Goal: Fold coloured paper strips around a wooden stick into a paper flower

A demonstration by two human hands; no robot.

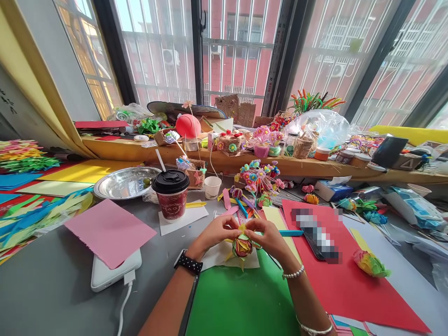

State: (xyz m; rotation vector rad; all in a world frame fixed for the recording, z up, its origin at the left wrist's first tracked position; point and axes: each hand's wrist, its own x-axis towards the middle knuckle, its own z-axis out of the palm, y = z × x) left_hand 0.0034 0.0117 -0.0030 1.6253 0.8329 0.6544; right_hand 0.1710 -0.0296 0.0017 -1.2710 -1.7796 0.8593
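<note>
Both my hands meet at a paper flower [242, 247] with layered pink, yellow and green petals, just above the far edge of a green board [241, 298]. My left hand [221, 232] pinches a small yellow tip at the top of the flower from the left. From the right, my right hand [265, 234] pinches the same part, thumb and finger close together. Under the flower lies a piece of white paper [213, 260]. Cut strips of coloured paper [241, 205] lie just beyond my fingers.
A lidded coffee cup [171, 196] with a straw stands left, beside a metal plate [122, 183]. Pink paper [111, 232] covers part of a white power bank [117, 270] with a cable. On red paper [346, 280] at right rest a phone [315, 240] and another paper flower [370, 263].
</note>
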